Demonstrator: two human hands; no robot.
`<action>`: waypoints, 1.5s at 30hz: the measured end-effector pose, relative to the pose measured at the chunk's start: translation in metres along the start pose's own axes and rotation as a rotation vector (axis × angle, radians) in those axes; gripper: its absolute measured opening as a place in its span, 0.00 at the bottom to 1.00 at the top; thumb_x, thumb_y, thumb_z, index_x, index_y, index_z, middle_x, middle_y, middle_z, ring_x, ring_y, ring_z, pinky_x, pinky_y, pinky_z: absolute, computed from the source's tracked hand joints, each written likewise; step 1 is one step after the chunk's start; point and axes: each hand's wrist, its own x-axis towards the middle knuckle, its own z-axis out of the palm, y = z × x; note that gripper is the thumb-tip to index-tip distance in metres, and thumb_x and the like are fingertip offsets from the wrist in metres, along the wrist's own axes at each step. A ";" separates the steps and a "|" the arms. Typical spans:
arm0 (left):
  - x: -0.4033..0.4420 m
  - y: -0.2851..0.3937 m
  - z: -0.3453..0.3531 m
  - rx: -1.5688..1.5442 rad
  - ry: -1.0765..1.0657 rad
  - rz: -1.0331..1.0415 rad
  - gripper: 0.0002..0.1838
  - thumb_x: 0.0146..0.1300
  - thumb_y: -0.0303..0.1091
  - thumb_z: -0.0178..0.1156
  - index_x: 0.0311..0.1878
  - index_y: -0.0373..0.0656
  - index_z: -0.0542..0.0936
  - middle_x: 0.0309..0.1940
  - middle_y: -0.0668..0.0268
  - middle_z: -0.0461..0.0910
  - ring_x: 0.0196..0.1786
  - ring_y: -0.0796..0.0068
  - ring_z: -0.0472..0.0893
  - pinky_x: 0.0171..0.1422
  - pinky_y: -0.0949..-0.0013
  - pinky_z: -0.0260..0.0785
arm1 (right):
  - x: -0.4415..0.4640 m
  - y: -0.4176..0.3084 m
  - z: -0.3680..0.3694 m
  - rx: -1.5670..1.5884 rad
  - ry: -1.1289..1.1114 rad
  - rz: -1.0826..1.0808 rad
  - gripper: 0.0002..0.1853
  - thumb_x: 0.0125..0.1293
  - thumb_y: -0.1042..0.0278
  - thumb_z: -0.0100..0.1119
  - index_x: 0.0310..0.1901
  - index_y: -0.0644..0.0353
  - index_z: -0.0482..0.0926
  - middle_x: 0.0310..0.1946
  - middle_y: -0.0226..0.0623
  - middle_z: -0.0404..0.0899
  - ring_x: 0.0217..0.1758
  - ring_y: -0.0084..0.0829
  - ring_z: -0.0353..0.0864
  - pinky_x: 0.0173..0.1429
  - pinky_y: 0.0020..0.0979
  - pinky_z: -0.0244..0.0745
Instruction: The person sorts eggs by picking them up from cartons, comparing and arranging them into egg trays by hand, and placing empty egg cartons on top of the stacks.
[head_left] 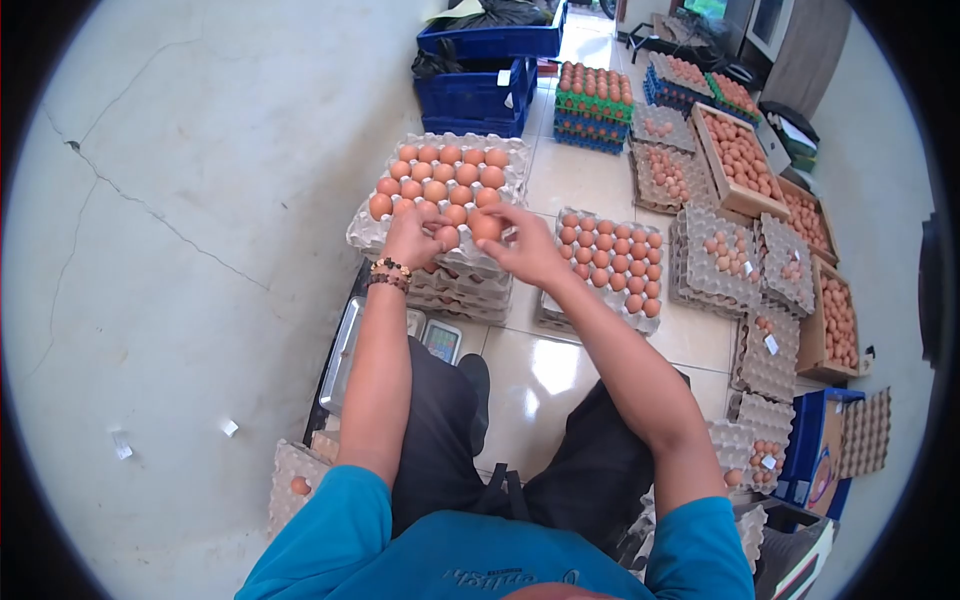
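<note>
A tall stack of grey egg trays (365, 232) stands in front of me, its top tray filled with rows of brown eggs (435, 190). Over the near edge of that tray, my left hand (412, 238) pinches a brown egg (447, 237) between thumb and fingers; a beaded bracelet is on its wrist. Close beside it on the right, my right hand (525, 245) grips a larger-looking brown egg (485, 226) by its fingertips. The two eggs are near each other above the tray's near row. To the right sits a lower stack (612, 262) with many eggs on top.
Blue crates (475, 95) stand behind the stack. A scale with a display (441, 341) lies at its near side. Along the right are wooden boxes of eggs (740, 160), more grey trays (715, 260) and green and blue trays (593, 105). A cracked wall (150, 250) rises on the left.
</note>
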 end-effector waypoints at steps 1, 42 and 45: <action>0.001 0.000 0.001 -0.011 -0.009 0.011 0.21 0.46 0.23 0.68 0.48 0.44 0.87 0.40 0.57 0.86 0.42 0.65 0.85 0.49 0.64 0.79 | 0.000 -0.002 0.008 -0.049 -0.001 -0.074 0.24 0.51 0.72 0.70 0.52 0.58 0.78 0.45 0.46 0.81 0.48 0.45 0.80 0.56 0.40 0.75; 0.031 0.070 0.030 -0.163 0.312 0.261 0.14 0.58 0.35 0.63 0.47 0.41 0.84 0.37 0.64 0.86 0.34 0.70 0.86 0.41 0.66 0.79 | -0.115 0.224 -0.064 0.454 0.391 1.177 0.15 0.55 0.53 0.65 0.34 0.55 0.78 0.29 0.29 0.75 0.31 0.30 0.76 0.39 0.30 0.77; 0.030 0.071 0.030 -0.168 0.301 0.267 0.15 0.58 0.35 0.64 0.47 0.41 0.84 0.37 0.63 0.86 0.34 0.70 0.85 0.41 0.66 0.79 | -0.114 0.216 -0.070 1.129 0.394 1.153 0.09 0.59 0.60 0.58 0.36 0.56 0.76 0.36 0.32 0.75 0.35 0.27 0.77 0.36 0.29 0.79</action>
